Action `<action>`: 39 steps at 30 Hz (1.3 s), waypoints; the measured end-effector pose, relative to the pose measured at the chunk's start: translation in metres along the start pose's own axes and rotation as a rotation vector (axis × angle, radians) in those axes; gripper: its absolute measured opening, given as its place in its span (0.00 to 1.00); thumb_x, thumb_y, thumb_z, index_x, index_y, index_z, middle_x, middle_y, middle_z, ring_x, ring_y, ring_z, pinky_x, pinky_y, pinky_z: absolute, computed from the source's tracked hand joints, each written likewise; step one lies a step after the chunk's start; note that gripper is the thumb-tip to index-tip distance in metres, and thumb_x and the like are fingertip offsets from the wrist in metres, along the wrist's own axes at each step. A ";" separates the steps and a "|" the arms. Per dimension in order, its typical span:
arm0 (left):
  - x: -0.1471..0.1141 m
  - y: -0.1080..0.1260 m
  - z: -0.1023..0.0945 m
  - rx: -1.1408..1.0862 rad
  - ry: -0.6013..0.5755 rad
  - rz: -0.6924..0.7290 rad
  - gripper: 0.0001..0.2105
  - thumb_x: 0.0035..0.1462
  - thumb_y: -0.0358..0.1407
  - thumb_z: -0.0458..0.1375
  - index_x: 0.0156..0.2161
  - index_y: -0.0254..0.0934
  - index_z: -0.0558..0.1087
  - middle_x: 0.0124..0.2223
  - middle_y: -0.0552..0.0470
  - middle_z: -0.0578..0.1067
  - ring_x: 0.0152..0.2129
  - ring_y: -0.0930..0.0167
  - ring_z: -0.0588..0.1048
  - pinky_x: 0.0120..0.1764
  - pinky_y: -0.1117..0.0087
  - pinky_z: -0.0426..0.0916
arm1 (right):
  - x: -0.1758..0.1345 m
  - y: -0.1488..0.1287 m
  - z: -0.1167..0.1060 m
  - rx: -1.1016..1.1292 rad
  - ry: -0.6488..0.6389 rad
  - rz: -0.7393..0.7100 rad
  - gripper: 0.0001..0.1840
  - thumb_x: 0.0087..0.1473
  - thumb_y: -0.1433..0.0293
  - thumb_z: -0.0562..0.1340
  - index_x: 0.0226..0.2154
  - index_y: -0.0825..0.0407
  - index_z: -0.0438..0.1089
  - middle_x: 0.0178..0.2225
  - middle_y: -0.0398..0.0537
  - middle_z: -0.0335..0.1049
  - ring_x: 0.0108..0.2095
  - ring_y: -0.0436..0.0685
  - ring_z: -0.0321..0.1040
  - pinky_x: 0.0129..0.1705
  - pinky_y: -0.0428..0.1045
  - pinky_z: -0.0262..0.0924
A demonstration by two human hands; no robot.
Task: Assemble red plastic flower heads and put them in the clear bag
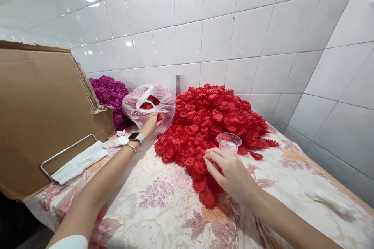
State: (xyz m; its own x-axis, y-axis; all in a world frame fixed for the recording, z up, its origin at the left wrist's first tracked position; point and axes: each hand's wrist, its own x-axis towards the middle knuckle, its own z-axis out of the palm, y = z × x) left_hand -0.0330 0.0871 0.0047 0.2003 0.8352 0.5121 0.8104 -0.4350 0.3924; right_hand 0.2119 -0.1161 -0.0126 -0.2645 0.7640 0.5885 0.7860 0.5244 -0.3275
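Note:
Red artificial flower heads with fringed petals form a large heap [216, 114] on the table. My left hand [150, 123], wearing a watch and a bracelet, is at the front of a clear plastic bag [136, 103]. Its fingers are curled, and a red flower head [159, 117] shows at them. More red pieces lie inside the bag. Over the front of the heap is my right hand [224, 165], thumb and fingertips pressed together; whatever is between them is too small to tell. A small clear plastic cup [228, 142] stands just beyond it, with pale contents.
A cardboard box [37, 113] stands at the left, with a metal wire frame [68, 149] and a white strip [78, 162] before it. Purple flower heads [106, 93] are piled behind. A floral cloth [152, 210] covers the table. White tiled walls [216, 42] close off the back and right.

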 end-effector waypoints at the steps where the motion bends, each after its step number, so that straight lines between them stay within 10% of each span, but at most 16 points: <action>1: -0.005 0.002 -0.005 -0.074 0.023 -0.022 0.16 0.55 0.35 0.53 0.49 0.35 0.63 0.50 0.44 0.65 0.47 0.64 0.65 0.47 0.58 0.61 | 0.000 -0.001 0.000 0.001 0.002 -0.005 0.12 0.54 0.75 0.50 0.29 0.50 0.67 0.29 0.47 0.69 0.29 0.53 0.68 0.32 0.48 0.61; 7: -0.037 0.042 -0.022 -0.625 -0.037 -0.197 0.14 0.60 0.41 0.41 0.39 0.35 0.64 0.34 0.48 0.68 0.30 0.72 0.69 0.34 0.70 0.66 | -0.002 -0.005 0.000 0.024 -0.033 0.003 0.12 0.54 0.75 0.50 0.30 0.51 0.67 0.31 0.47 0.69 0.31 0.54 0.68 0.34 0.48 0.61; 14: -0.070 0.100 -0.018 -1.166 -0.291 -0.335 0.23 0.55 0.55 0.38 0.27 0.36 0.60 0.17 0.61 0.53 0.10 0.80 0.53 0.14 0.79 0.51 | -0.003 -0.004 0.002 0.017 -0.059 -0.010 0.11 0.54 0.75 0.50 0.29 0.51 0.67 0.30 0.47 0.70 0.31 0.54 0.68 0.35 0.48 0.61; 23: -0.079 0.093 -0.003 -1.325 -0.336 -0.420 0.24 0.54 0.52 0.45 0.16 0.36 0.58 0.09 0.62 0.50 0.05 0.82 0.47 0.10 0.81 0.42 | -0.004 -0.002 0.004 0.008 -0.049 -0.026 0.12 0.54 0.75 0.50 0.27 0.50 0.66 0.28 0.45 0.69 0.28 0.53 0.68 0.33 0.47 0.61; 29: -0.078 0.092 -0.011 -1.375 -0.314 -0.418 0.23 0.56 0.45 0.47 0.14 0.36 0.54 0.11 0.62 0.48 0.07 0.82 0.49 0.10 0.81 0.45 | -0.005 -0.001 0.003 0.012 -0.070 -0.016 0.12 0.54 0.75 0.50 0.28 0.50 0.67 0.29 0.46 0.70 0.29 0.53 0.68 0.33 0.48 0.61; 33: -0.078 0.095 -0.018 -1.455 -0.335 -0.436 0.14 0.56 0.41 0.49 0.26 0.34 0.67 0.19 0.56 0.66 0.12 0.80 0.60 0.14 0.81 0.55 | -0.004 -0.002 0.002 0.017 -0.094 -0.002 0.12 0.54 0.76 0.50 0.29 0.50 0.67 0.30 0.46 0.70 0.30 0.53 0.68 0.34 0.48 0.62; 39: -0.082 0.091 -0.021 -1.529 -0.344 -0.368 0.09 0.52 0.26 0.53 0.40 0.29 0.70 0.46 0.41 0.72 0.42 0.71 0.71 0.47 0.70 0.64 | -0.004 -0.001 0.004 0.019 -0.109 0.013 0.12 0.54 0.75 0.49 0.29 0.51 0.66 0.31 0.47 0.71 0.31 0.54 0.68 0.36 0.50 0.62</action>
State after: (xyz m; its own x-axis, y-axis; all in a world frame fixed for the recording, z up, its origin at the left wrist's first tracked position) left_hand 0.0126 -0.0275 0.0145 0.4073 0.9057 0.1177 -0.4002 0.0611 0.9144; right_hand 0.2098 -0.1182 -0.0173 -0.3143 0.8063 0.5010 0.7790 0.5207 -0.3493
